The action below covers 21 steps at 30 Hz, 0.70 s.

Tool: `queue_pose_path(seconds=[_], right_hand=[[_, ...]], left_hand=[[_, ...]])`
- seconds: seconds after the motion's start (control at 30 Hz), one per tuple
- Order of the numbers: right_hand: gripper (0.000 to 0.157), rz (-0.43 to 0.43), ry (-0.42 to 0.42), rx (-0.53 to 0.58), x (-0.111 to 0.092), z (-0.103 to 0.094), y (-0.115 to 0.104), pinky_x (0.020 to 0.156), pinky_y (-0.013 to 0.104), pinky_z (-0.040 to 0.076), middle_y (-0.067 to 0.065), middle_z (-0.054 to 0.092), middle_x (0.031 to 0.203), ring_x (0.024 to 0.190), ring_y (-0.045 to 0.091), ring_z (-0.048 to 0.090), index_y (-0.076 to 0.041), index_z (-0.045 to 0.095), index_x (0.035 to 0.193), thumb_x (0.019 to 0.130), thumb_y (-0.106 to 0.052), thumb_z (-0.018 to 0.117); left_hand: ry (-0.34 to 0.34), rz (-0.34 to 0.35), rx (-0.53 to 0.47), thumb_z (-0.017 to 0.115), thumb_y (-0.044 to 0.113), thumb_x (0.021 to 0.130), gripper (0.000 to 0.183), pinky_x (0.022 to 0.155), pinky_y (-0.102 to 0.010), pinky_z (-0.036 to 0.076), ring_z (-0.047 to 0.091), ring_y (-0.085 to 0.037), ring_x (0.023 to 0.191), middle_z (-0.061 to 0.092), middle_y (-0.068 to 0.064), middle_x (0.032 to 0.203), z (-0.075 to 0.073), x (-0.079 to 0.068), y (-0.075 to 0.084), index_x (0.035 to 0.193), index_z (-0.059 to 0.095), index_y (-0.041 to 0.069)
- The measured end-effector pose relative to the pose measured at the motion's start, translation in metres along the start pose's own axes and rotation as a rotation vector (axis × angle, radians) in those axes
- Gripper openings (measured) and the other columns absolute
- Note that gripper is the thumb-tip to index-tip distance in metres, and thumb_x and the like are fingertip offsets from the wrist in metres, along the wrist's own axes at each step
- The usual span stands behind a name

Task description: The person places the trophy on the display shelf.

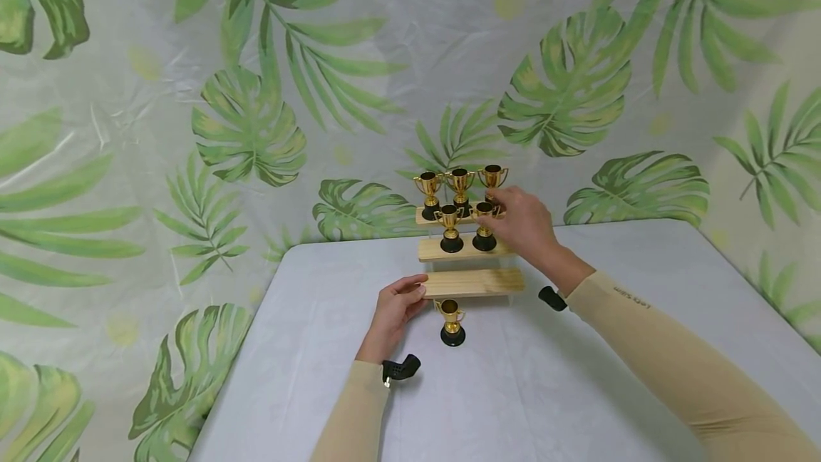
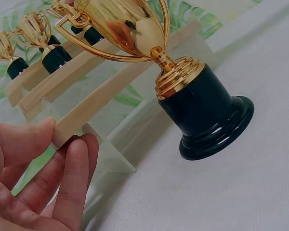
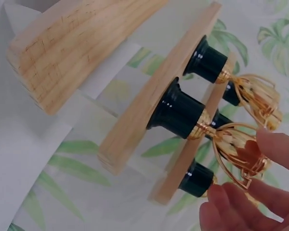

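Observation:
A small gold trophy cup with a black base stands on the right part of the middle wooden shelf. My right hand pinches it by its cup and handle, with thumb and fingers on either side in the right wrist view. Its black base is against the shelf board. Lower down, my left hand pinches the left end of the lowest wooden shelf between thumb and fingers. Another trophy stands upright on the table in front of that shelf, close to the left hand.
The three-step stand has clear side supports. Three trophies, one of them the middle trophy, line the top shelf. One more trophy stands left on the middle shelf. A leaf-patterned cloth hangs behind the white table.

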State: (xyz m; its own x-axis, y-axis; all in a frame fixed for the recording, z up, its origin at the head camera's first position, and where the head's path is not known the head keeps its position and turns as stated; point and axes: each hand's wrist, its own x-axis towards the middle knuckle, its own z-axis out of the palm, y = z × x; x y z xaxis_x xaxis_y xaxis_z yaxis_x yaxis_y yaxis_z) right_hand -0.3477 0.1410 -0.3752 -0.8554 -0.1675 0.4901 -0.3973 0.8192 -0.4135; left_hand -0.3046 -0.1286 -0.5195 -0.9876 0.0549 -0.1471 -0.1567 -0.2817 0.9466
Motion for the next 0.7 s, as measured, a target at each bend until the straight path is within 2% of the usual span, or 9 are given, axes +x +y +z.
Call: queue_pose_path(seconds=[0.17, 0.33, 0.5, 0.7], right_hand=[[0.059, 0.011, 0.011, -0.009, -0.003, -0.005, -0.002, 0.058, 0.043, 0.051, 0.013, 0.065, 0.114, 0.087, 0.027, 0.064, -0.012, 0.063, 0.137, 0.086, -0.037, 0.081], [0.055, -0.002, 0.075, 0.035, -0.01, -0.009, -0.004, 0.056, 0.043, 0.049, 0.012, 0.065, 0.116, 0.088, 0.028, 0.064, -0.013, 0.065, 0.136, 0.087, -0.034, 0.08], [0.051, -0.007, 0.133, 0.069, -0.024, -0.007, -0.004, 0.054, 0.04, 0.046, 0.011, 0.065, 0.113, 0.083, 0.027, 0.062, -0.014, 0.067, 0.133, 0.087, -0.031, 0.08], [0.049, -0.006, 0.18, 0.08, -0.041, -0.005, -0.006, 0.043, 0.035, 0.04, 0.01, 0.065, 0.114, 0.077, 0.025, 0.063, -0.015, 0.068, 0.132, 0.087, -0.03, 0.079]], left_hand=[[0.0, 0.001, 0.005, 0.073, 0.002, 0.091, 0.031, 0.085, -0.032, 0.058, 0.069, -0.021, 0.094, 0.066, -0.017, 0.114, 0.0, 0.0, -0.001, 0.122, 0.071, 0.002], [0.004, 0.008, 0.002, 0.072, 0.001, 0.091, 0.029, 0.085, -0.032, 0.059, 0.069, -0.023, 0.096, 0.065, -0.018, 0.116, 0.001, -0.001, 0.0, 0.12, 0.073, 0.003], [0.005, 0.009, 0.006, 0.071, 0.002, 0.092, 0.028, 0.085, -0.032, 0.058, 0.069, -0.025, 0.099, 0.063, -0.019, 0.12, 0.001, -0.001, 0.0, 0.12, 0.073, 0.003], [0.006, -0.003, 0.002, 0.071, 0.002, 0.092, 0.028, 0.086, -0.033, 0.058, 0.069, -0.022, 0.096, 0.063, -0.017, 0.12, 0.001, -0.001, 0.0, 0.12, 0.072, 0.003]])
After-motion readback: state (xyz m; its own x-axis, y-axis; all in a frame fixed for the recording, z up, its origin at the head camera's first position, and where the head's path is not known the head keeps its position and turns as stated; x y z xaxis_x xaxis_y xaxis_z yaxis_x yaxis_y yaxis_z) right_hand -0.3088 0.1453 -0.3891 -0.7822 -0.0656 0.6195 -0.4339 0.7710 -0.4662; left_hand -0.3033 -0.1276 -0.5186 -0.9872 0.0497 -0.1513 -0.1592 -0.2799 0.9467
